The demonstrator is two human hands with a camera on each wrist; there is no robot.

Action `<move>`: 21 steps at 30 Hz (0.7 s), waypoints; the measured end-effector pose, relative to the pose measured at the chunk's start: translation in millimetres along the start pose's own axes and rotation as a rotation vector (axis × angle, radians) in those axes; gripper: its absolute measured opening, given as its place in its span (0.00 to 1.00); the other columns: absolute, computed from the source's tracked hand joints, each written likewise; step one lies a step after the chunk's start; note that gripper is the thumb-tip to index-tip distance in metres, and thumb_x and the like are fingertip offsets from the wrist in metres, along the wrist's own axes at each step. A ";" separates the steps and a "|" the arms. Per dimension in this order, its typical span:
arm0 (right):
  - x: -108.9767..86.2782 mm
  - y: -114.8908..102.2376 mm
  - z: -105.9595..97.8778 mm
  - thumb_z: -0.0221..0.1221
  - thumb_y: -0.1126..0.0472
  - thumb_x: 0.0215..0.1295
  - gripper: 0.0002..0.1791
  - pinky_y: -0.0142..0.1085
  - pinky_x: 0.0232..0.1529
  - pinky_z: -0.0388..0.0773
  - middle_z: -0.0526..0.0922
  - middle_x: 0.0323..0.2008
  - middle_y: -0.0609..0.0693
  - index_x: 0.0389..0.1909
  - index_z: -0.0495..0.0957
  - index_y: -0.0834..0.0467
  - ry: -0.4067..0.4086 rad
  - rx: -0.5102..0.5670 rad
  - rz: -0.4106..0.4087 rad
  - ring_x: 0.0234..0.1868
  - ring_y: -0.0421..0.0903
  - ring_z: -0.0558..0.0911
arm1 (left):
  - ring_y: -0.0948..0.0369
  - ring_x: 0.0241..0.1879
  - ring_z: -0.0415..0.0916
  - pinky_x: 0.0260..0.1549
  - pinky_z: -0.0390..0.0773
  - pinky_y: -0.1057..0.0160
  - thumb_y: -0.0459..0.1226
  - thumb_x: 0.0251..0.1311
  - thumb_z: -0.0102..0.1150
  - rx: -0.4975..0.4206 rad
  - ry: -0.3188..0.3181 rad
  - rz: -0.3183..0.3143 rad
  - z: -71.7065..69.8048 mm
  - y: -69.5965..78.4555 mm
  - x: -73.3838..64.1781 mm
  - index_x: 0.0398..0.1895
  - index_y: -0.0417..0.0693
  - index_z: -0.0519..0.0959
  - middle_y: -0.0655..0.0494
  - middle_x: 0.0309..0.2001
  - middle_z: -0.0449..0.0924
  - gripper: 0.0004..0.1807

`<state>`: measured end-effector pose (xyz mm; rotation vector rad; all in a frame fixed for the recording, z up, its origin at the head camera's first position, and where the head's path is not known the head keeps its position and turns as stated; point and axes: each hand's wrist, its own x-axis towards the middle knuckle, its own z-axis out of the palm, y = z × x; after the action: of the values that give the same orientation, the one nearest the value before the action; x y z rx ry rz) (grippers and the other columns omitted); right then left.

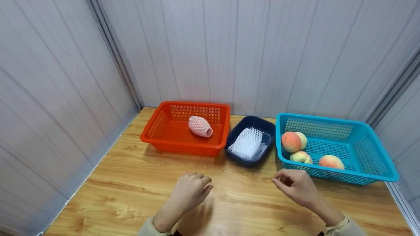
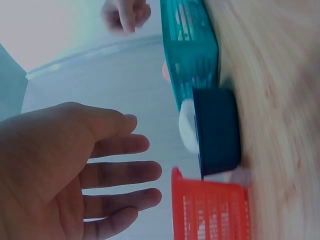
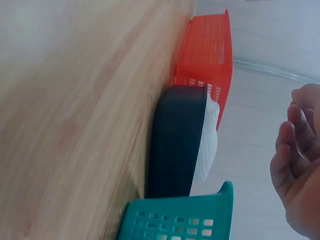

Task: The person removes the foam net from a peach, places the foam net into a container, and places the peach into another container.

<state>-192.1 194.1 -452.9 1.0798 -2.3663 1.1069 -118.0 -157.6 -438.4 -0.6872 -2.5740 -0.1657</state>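
Note:
My left hand hovers over the table in front of the red basket, fingers relaxed and holding nothing. In the left wrist view its fingers are loosely bent and apart from everything. My right hand hangs near the front left corner of the blue basket, its fingers loosely curled around nothing. A peach in a pinkish foam net lies in the red basket. White foam nets fill much of the navy tray. Several bare peaches sit in the blue basket.
The wooden table carries both baskets and the tray in a row, with the tray between the baskets. Pale panel walls stand behind them and at both sides.

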 end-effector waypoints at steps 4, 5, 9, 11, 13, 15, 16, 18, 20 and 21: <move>-5.1 -8.2 6.5 0.70 0.68 0.52 0.11 0.30 0.24 0.76 0.78 0.26 0.34 0.30 0.82 0.47 0.003 -0.025 -0.082 0.25 0.32 0.75 | 0.56 0.30 0.79 0.31 0.78 0.55 0.42 0.53 0.69 -0.014 0.010 -0.037 -2.9 -10.7 -5.6 0.33 0.50 0.85 0.58 0.30 0.80 0.07; -5.5 -9.0 8.3 0.70 0.68 0.52 0.12 0.30 0.25 0.77 0.79 0.27 0.35 0.30 0.82 0.48 0.008 -0.029 -0.114 0.26 0.33 0.77 | 0.55 0.30 0.78 0.31 0.78 0.55 0.42 0.53 0.69 -0.016 0.007 -0.047 -3.4 -12.7 -7.4 0.33 0.50 0.85 0.58 0.30 0.80 0.08; -3.1 -7.2 16.4 0.71 0.69 0.48 0.12 0.28 0.32 0.76 0.80 0.29 0.37 0.31 0.82 0.51 0.040 -0.050 -0.236 0.31 0.35 0.78 | 0.54 0.30 0.78 0.31 0.78 0.54 0.43 0.53 0.69 -0.015 -0.008 -0.065 -4.8 -17.1 -15.9 0.34 0.50 0.85 0.57 0.30 0.80 0.08; 1.0 -4.8 20.9 0.71 0.70 0.46 0.13 0.27 0.32 0.75 0.81 0.30 0.38 0.31 0.83 0.52 0.059 -0.081 -0.281 0.31 0.36 0.78 | 0.55 0.30 0.79 0.30 0.78 0.54 0.43 0.53 0.69 -0.015 -0.021 -0.065 -5.0 -17.4 -20.2 0.34 0.50 0.85 0.57 0.30 0.80 0.09; 6.8 -2.3 26.7 0.71 0.69 0.45 0.12 0.28 0.32 0.75 0.81 0.30 0.39 0.31 0.83 0.53 0.075 -0.119 -0.318 0.31 0.37 0.77 | 0.55 0.30 0.79 0.31 0.78 0.55 0.43 0.54 0.68 -0.020 -0.039 -0.064 -5.4 -17.0 -24.1 0.34 0.50 0.85 0.57 0.30 0.80 0.09; 14.9 0.3 34.3 0.70 0.69 0.45 0.12 0.29 0.33 0.76 0.81 0.31 0.40 0.31 0.82 0.53 0.086 -0.149 -0.351 0.32 0.38 0.77 | 0.55 0.30 0.79 0.31 0.79 0.55 0.43 0.54 0.68 -0.028 -0.061 -0.064 -5.5 -16.3 -27.9 0.34 0.50 0.84 0.57 0.30 0.80 0.09; 19.7 1.7 38.6 0.70 0.69 0.45 0.12 0.30 0.33 0.76 0.81 0.32 0.41 0.31 0.82 0.54 0.091 -0.156 -0.366 0.33 0.38 0.78 | 0.55 0.30 0.79 0.30 0.79 0.56 0.43 0.54 0.68 -0.031 -0.071 -0.062 -5.4 -16.0 -29.6 0.34 0.49 0.84 0.57 0.30 0.80 0.09; 31.3 4.7 48.2 0.69 0.69 0.46 0.11 0.32 0.35 0.78 0.82 0.34 0.43 0.32 0.82 0.55 0.099 -0.159 -0.392 0.36 0.40 0.79 | 0.55 0.31 0.79 0.32 0.79 0.56 0.43 0.54 0.68 -0.035 -0.091 -0.059 -5.3 -15.2 -32.7 0.34 0.49 0.84 0.57 0.31 0.81 0.09; 45.6 7.7 57.7 0.70 0.70 0.46 0.12 0.35 0.38 0.79 0.83 0.35 0.46 0.33 0.83 0.56 0.108 -0.151 -0.404 0.38 0.42 0.80 | 0.56 0.31 0.80 0.32 0.79 0.56 0.43 0.54 0.68 -0.032 -0.106 -0.055 -4.5 -14.3 -34.7 0.33 0.49 0.84 0.57 0.31 0.81 0.09; 53.3 8.9 62.2 0.70 0.70 0.46 0.13 0.36 0.39 0.79 0.83 0.37 0.48 0.34 0.83 0.57 0.109 -0.148 -0.406 0.40 0.44 0.81 | 0.56 0.31 0.80 0.32 0.79 0.56 0.43 0.55 0.68 -0.034 -0.113 -0.054 -4.0 -13.7 -35.1 0.34 0.49 0.84 0.57 0.31 0.81 0.09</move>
<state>-232.2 123.9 -468.7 1.3301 -1.9888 0.8090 -96.3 -185.9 -451.2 -0.6574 -2.7046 -0.1931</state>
